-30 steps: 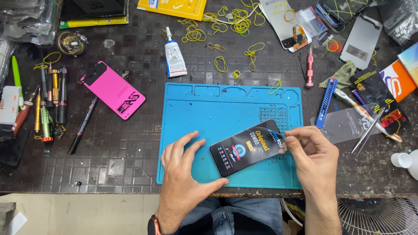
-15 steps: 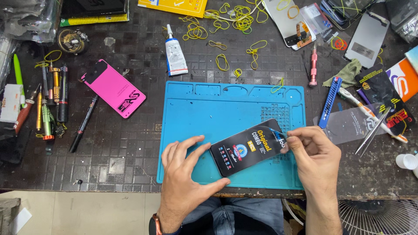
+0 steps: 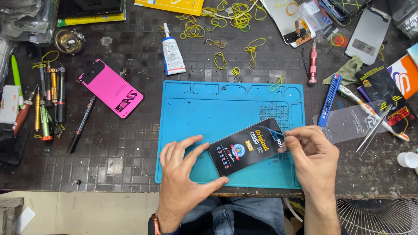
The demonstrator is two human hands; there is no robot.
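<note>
Here, blue mat (image 3: 209,113) — dark tiled bench (image 3: 130,143).

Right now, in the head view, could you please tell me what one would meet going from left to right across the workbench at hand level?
Black pen → left hand → black phone display panel on the blue mat → right hand → tweezers → small white cap.

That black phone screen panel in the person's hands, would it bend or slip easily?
The black panel looks thin and flat, so probably light and fairly stiff, perhaps fragile. Its glossy face may be slippery; the left hand steadies one end while the right hand pinches the other.
</note>
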